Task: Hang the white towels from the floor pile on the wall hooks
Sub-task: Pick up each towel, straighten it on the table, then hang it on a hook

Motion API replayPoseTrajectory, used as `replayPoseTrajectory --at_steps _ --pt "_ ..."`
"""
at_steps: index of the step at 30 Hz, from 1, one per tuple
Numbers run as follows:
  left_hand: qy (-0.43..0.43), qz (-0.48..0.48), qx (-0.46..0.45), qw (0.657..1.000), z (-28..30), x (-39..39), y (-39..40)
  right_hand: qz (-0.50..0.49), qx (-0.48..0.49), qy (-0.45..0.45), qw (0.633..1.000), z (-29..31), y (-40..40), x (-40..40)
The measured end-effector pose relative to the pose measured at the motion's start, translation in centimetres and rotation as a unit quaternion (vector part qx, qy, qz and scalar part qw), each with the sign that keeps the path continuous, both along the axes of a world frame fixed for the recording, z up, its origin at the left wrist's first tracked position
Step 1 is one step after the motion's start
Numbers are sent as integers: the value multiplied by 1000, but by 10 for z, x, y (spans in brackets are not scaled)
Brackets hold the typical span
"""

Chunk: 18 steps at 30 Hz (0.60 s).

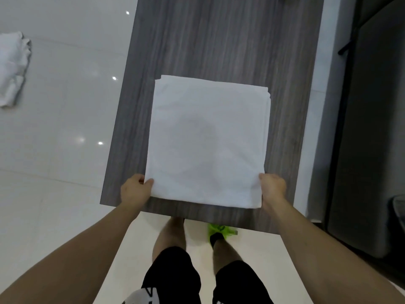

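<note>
A white towel [208, 141] lies flat on a grey wooden table [219, 40]. It is folded into a neat square with many layers, and you can see the layer edges at its far right corner. The near edge of the towel sits close to the near edge of the table.

The left hand [134, 189] holds the near left corner of the towel, with the thumb on top of the cloth and the fingers curled at the edge. The right hand [272, 189] holds the near right corner in the same way, its fingers curled round the side of the cloth. Both arms reach forward from the bottom.

Below the table you can see the person's legs in black shorts and one bright green shoe [217, 232].

Far off to the left, a crumpled pile of white towels [13, 66] lies on the shiny white floor [65, 128]. A dark cabinet [372, 128] stands to the right of the table.
</note>
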<state>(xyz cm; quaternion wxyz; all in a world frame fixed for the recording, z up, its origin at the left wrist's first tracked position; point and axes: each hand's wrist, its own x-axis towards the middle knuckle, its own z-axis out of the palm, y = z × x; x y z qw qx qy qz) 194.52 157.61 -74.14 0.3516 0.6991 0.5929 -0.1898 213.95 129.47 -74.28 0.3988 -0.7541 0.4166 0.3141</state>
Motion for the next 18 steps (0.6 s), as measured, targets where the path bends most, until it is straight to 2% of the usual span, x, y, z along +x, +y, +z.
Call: replayPoseTrajectory --at_steps 4,5,9,13,14,16,18 --pt "-6 -11 -7 1000 1 -4 4 -130 -10 5 991 9 0 -2" --pt "-6 -18 -9 1000 1 -3 4 -120 -14 4 993 11 2 -2" --pt "-2 -30 -23 999 2 1 4 40 -89 -25 995 6 -1 -10" --pt "2 -54 -14 998 4 5 1 119 -165 -3 979 7 -10 -26" --pt "4 -60 -8 998 4 4 1 171 -217 -24 961 7 -9 -31" --pt "8 -81 15 997 2 5 -1 318 -283 -138 894 8 -1 -48" --pt "16 -106 56 993 1 7 -10 472 -223 -240 819 9 15 -75"
